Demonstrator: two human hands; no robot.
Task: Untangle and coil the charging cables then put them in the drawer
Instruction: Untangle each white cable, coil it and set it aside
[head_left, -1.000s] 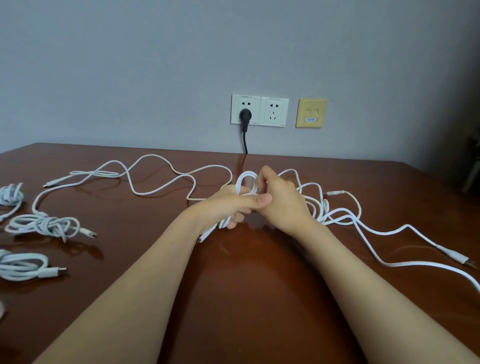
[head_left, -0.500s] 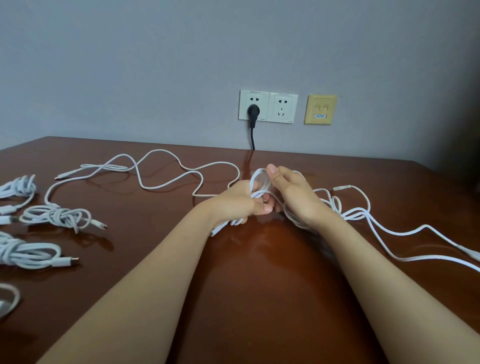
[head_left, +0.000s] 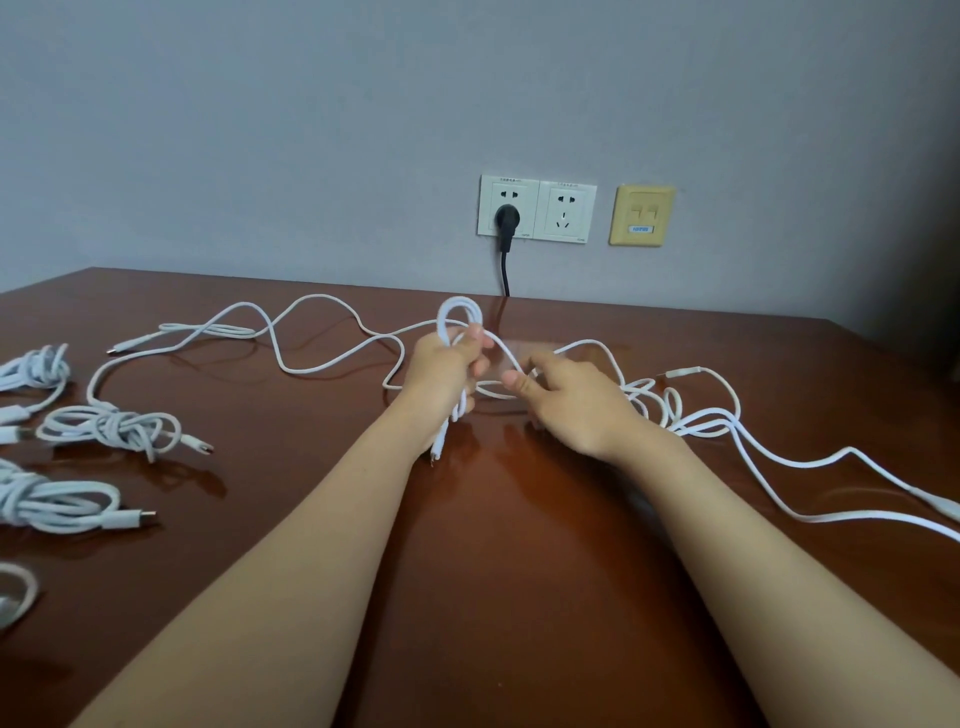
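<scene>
My left hand grips a folded bunch of white charging cable, its loops sticking up above the fist and its end hanging below the wrist. My right hand is a little to the right, pinching the same cable's loose strand between thumb and forefinger. That strand runs right into a tangle of white cable on the brown table. Another loose white cable snakes across the table to the left of my hands. No drawer is in view.
Several coiled white cables lie along the table's left edge, another bundle nearer me. Wall sockets with a black plug and a yellow plate are on the wall behind. A white cable trails off right.
My hands have separated: the right hand moved right and down, away from the bunch, drawing out a strand. The left hand lifted the bunch slightly. The camera shifted a little.
</scene>
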